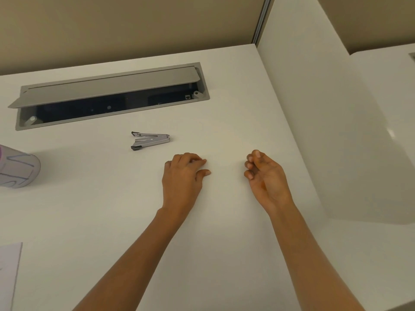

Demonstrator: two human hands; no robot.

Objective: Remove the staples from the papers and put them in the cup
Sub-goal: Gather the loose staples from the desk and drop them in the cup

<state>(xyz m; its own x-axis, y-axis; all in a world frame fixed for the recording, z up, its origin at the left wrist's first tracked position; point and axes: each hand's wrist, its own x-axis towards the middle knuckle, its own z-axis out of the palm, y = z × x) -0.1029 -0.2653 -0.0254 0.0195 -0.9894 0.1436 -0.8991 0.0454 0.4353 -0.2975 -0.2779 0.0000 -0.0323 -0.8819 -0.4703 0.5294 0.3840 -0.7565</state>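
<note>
Both hands rest empty on the white table (224,243): left hand (183,179) and right hand (266,178) loosely curled. The silver metal staple remover (150,140) lies at eleven o'clock, the white paper cup (19,170) on its side at nine, the white paper sheet (9,274) at seven. Staples dropped in could spill out.

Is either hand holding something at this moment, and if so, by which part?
It cannot be told for sure. No object shows in the left hand or right hand; something as small as a staple could hide between the curled fingers. The staple remover lies untouched.
</note>
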